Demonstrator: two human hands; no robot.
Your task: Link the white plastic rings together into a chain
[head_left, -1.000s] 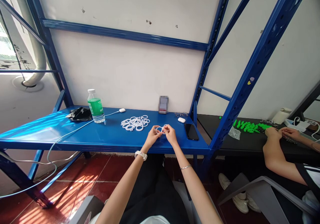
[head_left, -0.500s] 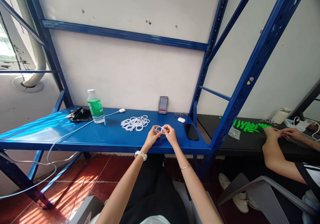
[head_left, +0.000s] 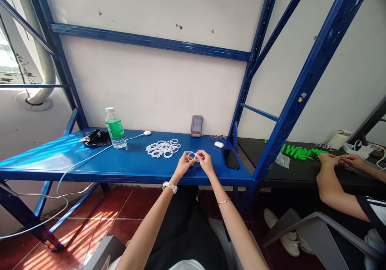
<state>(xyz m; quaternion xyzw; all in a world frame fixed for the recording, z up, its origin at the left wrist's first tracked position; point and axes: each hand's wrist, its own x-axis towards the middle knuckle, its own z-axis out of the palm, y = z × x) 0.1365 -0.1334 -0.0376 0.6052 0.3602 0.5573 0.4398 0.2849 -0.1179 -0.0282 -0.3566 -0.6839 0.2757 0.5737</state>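
Observation:
Between my fingertips, just above the front of the blue table [head_left: 138,167], is a small white ring [head_left: 191,153]. My left hand [head_left: 184,164] pinches its left side, and my right hand [head_left: 205,162] grips it from the right. Fingers cover part of the ring, so its full shape is hidden. A pile of several similar white rings [head_left: 163,148] lies on the table a little to the left of my hands. Some of them overlap.
A water bottle [head_left: 115,129] and a crumpled black bag [head_left: 95,137] stand left. Right of my hands are a black phone [head_left: 230,158], a white case [head_left: 218,144] and glasses [head_left: 218,137]. Another person's hands [head_left: 330,159] work beside green pieces [head_left: 298,152] at the neighbouring table.

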